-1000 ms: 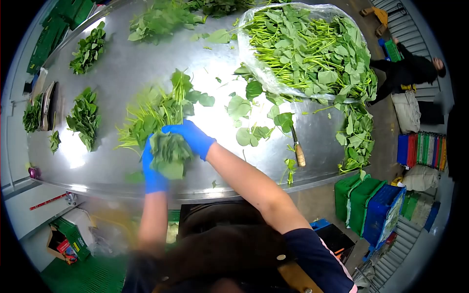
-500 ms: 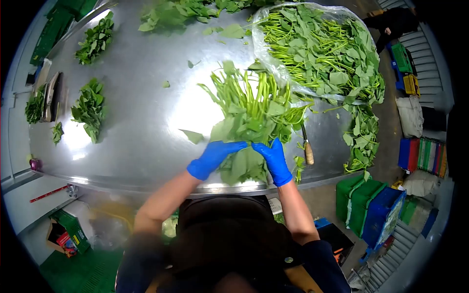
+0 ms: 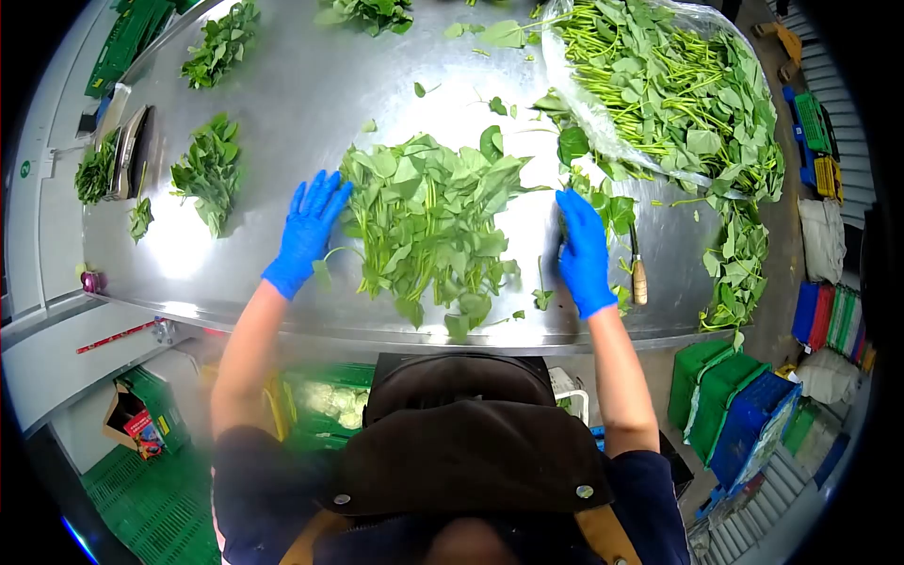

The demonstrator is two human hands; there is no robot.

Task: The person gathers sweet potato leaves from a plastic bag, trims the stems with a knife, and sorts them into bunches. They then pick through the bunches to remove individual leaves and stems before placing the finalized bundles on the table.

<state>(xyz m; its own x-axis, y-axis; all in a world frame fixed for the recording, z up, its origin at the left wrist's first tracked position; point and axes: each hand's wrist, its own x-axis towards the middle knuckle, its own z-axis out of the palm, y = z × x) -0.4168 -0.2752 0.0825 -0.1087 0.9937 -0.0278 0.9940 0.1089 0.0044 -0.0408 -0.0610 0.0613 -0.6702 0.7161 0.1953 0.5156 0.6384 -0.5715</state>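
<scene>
A loose pile of leafy green stems lies on the metal table in front of me. My left hand, in a blue glove, is at the pile's left edge with its fingers spread and nothing in it. To the right of the pile, apart from it, my right hand is also gloved in blue, its fingers stretched out and holding nothing. A knife with a wooden handle lies right of that hand. Beyond it, a clear plastic bag holds many more leafy stems.
Leafy bunches lie on the left of the table, near a box-like holder and a purple object. More stems hang at the right. Green crates and a blue crate stand beyond the right edge.
Both hands have let go of the bunch and moved apart, one to each side. The stems now lie spread out on the table. The view has shifted, so the surroundings appear further right.
</scene>
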